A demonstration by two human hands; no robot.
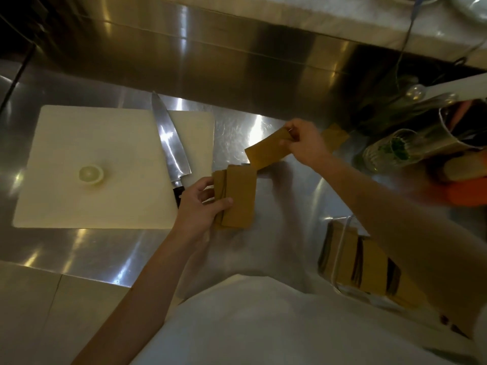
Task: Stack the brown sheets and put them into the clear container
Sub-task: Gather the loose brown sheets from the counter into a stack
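**Brown sheets, part gathered, on steel counter**

Landmark: white cutting board (92,164), bearing a chef's knife (171,143) and a pale round slice (91,175).
- Left hand (200,206): just right of the board, fingers closed around a fanned stack of brown sheets (237,198).
- Right hand (303,143): further right, pinching one brown sheet (266,152) by its end.
- Clear container (340,259): well right of the board, nearer the person, with brown sheets standing inside.

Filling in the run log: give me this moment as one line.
left hand: holds brown sheet stack | right hand: lifts single sheet | clear container: sheets inside | phase: stacking
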